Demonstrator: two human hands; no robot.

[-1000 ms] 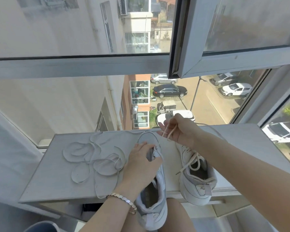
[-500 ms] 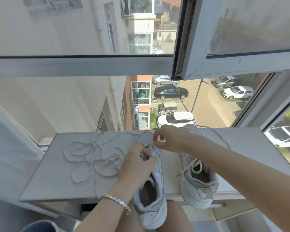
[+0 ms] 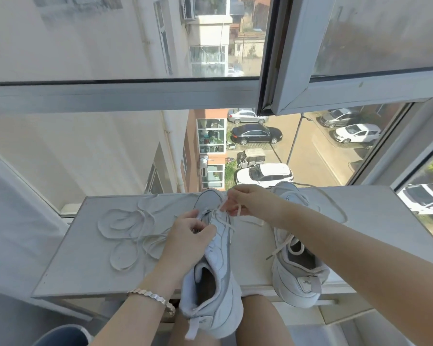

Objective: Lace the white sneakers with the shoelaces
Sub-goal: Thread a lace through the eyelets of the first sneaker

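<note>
Left sneaker [image 3: 216,268] on the surface [image 3: 85,245], long axis toe-away, heel overhanging near edge. Left hand [image 3: 189,236] clamped on its eyelet row. Right hand [image 3: 254,202] nearer the toe, pinching lace end [image 3: 238,212] just right of the eyelets. Versus a second back: right hand dropped from high pull to toe level. Second sneaker [image 3: 298,265] further right; spare lace [image 3: 128,231] left.
</note>
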